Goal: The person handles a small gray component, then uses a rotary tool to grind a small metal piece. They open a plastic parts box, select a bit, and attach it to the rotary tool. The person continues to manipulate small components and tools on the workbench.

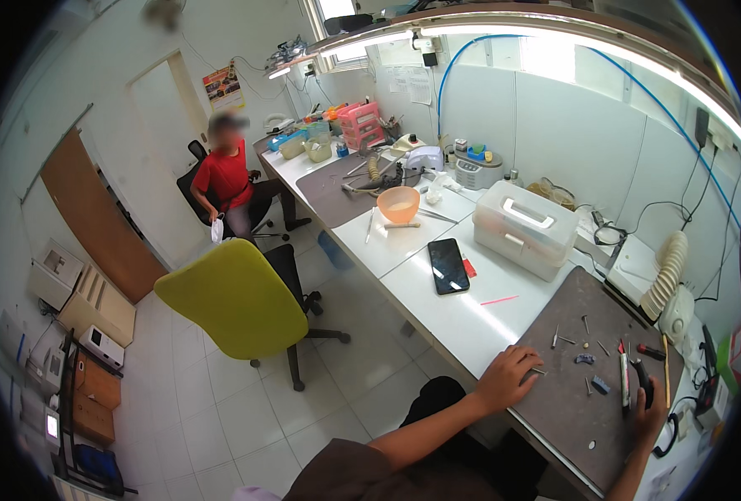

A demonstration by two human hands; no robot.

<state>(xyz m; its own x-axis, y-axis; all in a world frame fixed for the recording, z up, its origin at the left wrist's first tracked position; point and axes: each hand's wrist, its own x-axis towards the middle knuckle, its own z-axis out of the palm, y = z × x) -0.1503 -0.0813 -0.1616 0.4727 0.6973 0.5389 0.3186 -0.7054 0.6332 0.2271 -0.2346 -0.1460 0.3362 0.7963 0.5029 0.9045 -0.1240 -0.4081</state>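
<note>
My left hand (506,382) rests at the near left edge of a dark grey mat (566,417). Its fingers are curled together, and a thin metal pin (540,371) sticks out at the fingertips. At the mat's right side my right hand (651,407) is closed round a black tool (641,374), whose kind I cannot make out. A white and red pen-like stick (625,380) lies beside it. Between my hands are a blue-grey block (601,385), a small bluish piece (585,359) and several metal pins (587,324). A small pale disc (591,445) lies nearer me.
A clear lidded box (525,230), black phone (449,267) and pink stick (500,301) are on the white bench. An orange bowl (398,204) stands farther off. Right of the mat is a ribbed hose (667,271). A green chair (232,301) and a seated person (227,179) are left.
</note>
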